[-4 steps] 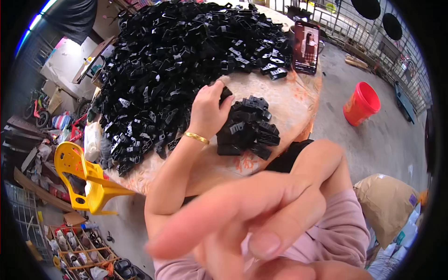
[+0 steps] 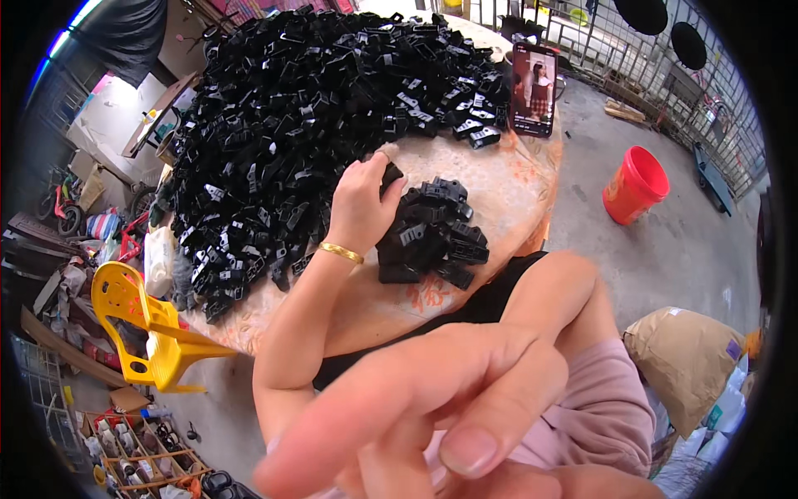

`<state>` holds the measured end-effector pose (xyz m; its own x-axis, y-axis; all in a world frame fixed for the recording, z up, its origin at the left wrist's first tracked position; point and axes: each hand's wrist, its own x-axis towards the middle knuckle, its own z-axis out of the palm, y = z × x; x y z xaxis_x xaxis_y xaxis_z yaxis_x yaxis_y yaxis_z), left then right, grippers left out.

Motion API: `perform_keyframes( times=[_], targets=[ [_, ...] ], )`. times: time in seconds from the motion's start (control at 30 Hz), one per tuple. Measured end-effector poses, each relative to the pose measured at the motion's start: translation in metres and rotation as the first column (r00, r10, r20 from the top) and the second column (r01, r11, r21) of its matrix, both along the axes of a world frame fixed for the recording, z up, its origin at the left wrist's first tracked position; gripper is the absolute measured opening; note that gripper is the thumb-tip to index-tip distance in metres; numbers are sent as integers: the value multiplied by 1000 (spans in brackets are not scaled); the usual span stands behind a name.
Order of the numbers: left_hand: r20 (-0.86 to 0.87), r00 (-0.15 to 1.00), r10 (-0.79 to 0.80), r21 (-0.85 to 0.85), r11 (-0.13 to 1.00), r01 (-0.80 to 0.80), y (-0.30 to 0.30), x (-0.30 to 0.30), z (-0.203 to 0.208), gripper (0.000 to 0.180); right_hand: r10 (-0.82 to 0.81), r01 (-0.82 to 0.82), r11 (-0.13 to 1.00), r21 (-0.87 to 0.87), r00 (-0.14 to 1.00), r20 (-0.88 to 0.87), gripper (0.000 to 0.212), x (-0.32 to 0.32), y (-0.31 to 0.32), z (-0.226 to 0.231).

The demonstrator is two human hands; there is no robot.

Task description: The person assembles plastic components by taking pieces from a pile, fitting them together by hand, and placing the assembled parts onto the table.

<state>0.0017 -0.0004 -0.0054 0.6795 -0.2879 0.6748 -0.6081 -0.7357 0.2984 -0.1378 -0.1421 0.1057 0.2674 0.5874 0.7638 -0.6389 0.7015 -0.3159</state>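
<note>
My left hand (image 2: 359, 200), with a gold bracelet at the wrist, reaches over the table and is closed on a small black plastic part (image 2: 391, 174) between thumb and fingers. Close by its thumb side lies a small heap of black plastic parts (image 2: 436, 233). Beyond it and to its left spreads a far larger pile of similar black parts (image 2: 291, 108). My right hand (image 2: 432, 399) looms large at the lower middle, raised well above the table. Its index finger stretches left with the thumb apart, and nothing shows in it; the other fingers are partly hidden.
A phone (image 2: 534, 90) stands upright at the far right of the cloth-covered table (image 2: 507, 187). On the floor to the right are a red bucket (image 2: 636, 185) and a brown paper sack (image 2: 686, 366). At the left stands a yellow plastic chair (image 2: 154, 333), with a shoe rack (image 2: 150, 453) below it.
The whole view has shifted slightly, so the table and the things around it sit a little further left. Both hands keep nearly the same pose; my left hand still holds the part.
</note>
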Motion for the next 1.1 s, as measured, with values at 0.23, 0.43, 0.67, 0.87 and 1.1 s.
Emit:
perform_keyframes(
  times=[0.23, 0.43, 0.67, 0.87, 1.1],
  targets=[
    [-8, 1000, -19, 24, 1000, 19, -4, -2, 2, 37, -38, 35, 997, 72, 998, 42, 55, 0, 5, -9],
    [-25, 999, -22, 35, 999, 23, -3, -3, 3, 36, -111, 103, 985, 139, 993, 48, 54, -4, 11, -11],
    [-28, 998, -64, 67, 996, 66, -2, -6, 5, 30, -206, 165, 888, 430, 977, 50, 54, -4, 28, -7],
    [-106, 989, -100, 90, 990, 109, -7, -9, 11, 33, 62, -68, 991, 116, 997, 55, 55, -4, 3, -21],
    [-361, 903, -232, -147, 971, 191, 8, -5, 6, 35, -499, 736, 477, -480, 676, 541, 31, 68, -43, -20]
  ],
)
